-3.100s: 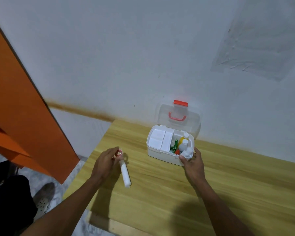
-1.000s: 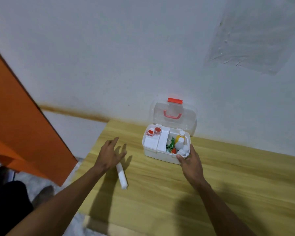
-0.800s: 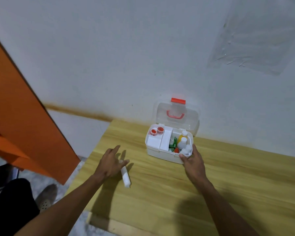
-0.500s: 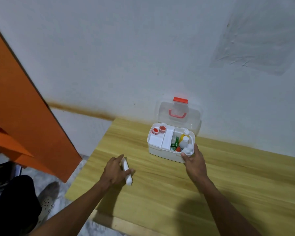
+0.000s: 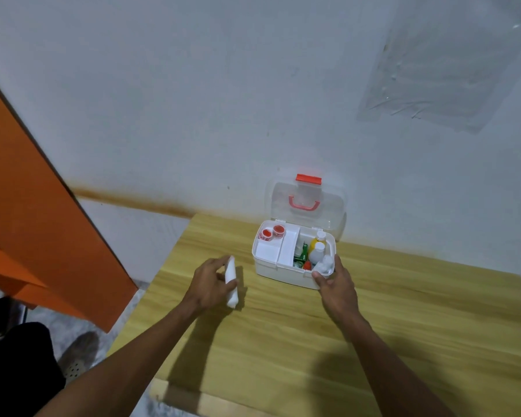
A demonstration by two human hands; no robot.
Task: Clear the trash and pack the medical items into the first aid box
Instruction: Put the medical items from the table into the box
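**Fingers wrapped on the last loose item, box braced**

Fingers (image 5: 220, 264) of our left hand (image 5: 208, 284) are curled around the white cylindrical bandage roll (image 5: 231, 282), lifting it just clear of the light wooden tabletop (image 5: 403, 326); its lower end hangs near the surface, shadow right beside it. We hold it mid-length, likely so it stays level going into the box.

Our right hand (image 5: 337, 285) is clamped on the near right corner of the white plastic first aid box (image 5: 278, 273), thumb on the front wall, fingertips over the rim. Reads as bracing so the box doesn't slide while we load it.

Box state:
- clear hinged lid with a red handle and latch (image 5: 306, 203) stands open, propped against the grey-white wall (image 5: 193, 100)
- two red-and-white tape rolls (image 5: 272, 232) sit in the back left tray compartment
- small white and yellow bottles (image 5: 317, 248) plus green packets fill the right side

Roll sits left of the box, near but apart. No trash visible on the table; we judge this the last item to pack. Front left tray compartment looks free, though the roll may be too long for it.
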